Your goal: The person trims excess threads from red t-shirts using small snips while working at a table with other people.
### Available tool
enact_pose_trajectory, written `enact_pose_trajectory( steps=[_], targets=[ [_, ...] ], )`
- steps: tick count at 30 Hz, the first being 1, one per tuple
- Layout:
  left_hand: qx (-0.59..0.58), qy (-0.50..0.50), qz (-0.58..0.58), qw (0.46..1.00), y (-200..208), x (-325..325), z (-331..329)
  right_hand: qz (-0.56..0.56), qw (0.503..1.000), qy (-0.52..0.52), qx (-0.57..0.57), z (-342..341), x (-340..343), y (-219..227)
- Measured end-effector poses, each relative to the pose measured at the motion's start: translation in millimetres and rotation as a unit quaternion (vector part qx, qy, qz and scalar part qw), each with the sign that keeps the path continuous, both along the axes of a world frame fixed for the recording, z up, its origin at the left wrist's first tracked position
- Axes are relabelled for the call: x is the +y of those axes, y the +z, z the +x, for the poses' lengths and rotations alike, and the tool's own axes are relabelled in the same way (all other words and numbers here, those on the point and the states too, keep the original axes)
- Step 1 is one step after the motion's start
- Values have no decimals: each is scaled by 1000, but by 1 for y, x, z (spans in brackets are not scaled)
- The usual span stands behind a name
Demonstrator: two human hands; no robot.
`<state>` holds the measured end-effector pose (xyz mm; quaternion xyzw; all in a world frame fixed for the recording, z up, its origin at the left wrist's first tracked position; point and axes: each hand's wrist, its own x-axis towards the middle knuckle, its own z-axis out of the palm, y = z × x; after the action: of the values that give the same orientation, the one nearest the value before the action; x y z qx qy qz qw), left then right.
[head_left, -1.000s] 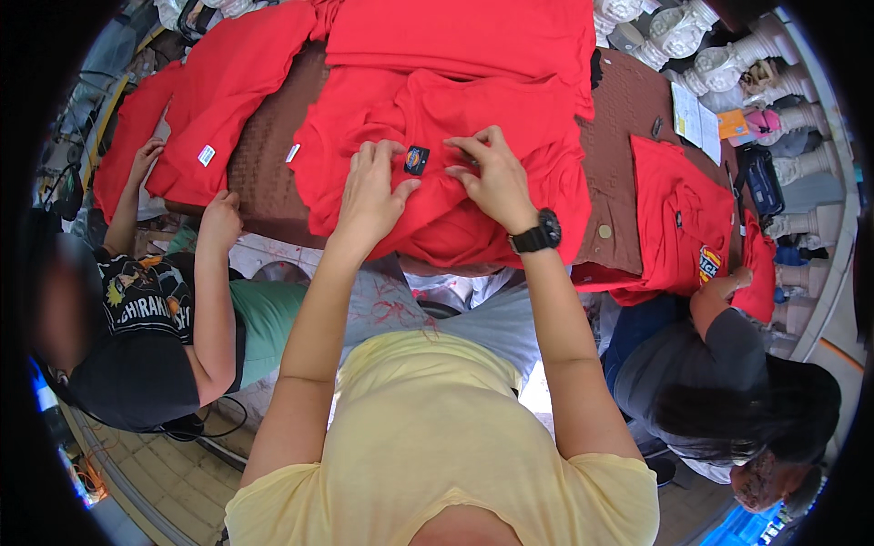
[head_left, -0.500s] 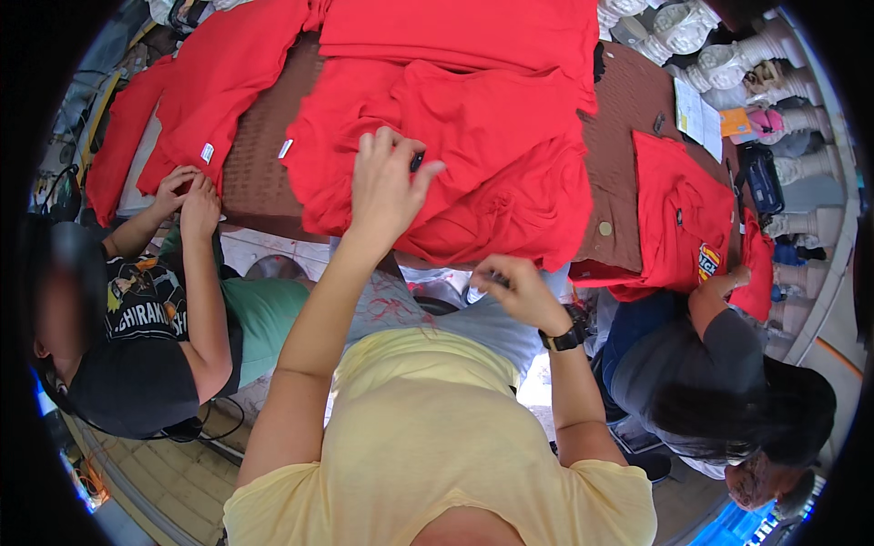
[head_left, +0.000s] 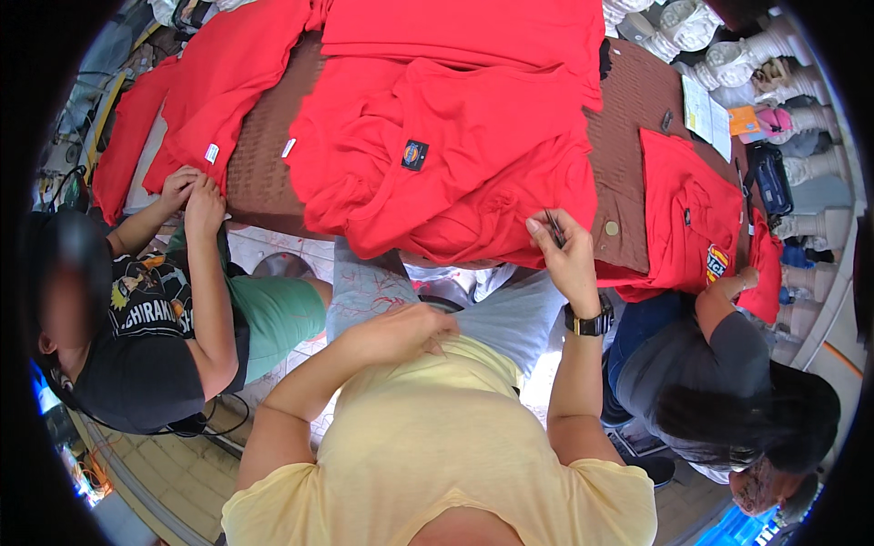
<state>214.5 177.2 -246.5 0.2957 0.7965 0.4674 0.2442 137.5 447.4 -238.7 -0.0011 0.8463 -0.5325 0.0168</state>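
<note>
A red shirt lies rumpled on the table before me, its neckline spread and a dark neck label facing up. My right hand is at the shirt's near right edge. Its fingers are closed on small dark thread snips, whose thin blades point up toward the cloth. Over my lap, against the yellow shirt's hem, is my left hand. Motion smears its fingers, so their pose is unclear. Red thread scraps lie on my grey trousers.
Folded red shirts are stacked at the back of the brown-covered table. On the left a person handles a red garment; on the right another person touches a red shirt. An open notebook lies far right.
My left hand has left the shirt's neckline and come back to my lap, uncovering the neck label. My right hand has moved right and forward to the shirt's edge.
</note>
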Motion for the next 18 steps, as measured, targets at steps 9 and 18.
enact_pose_trajectory(
  steps=[9, 18],
  targets=[
    [179, 343, -194, 902, 27, -65, -48, 47, 977, 197, 72, -22, -81, 30],
    [116, 305, 317, 891, 173, -72, -140, 100, 984, -38, 144, -144, -42, 19]
  ],
)
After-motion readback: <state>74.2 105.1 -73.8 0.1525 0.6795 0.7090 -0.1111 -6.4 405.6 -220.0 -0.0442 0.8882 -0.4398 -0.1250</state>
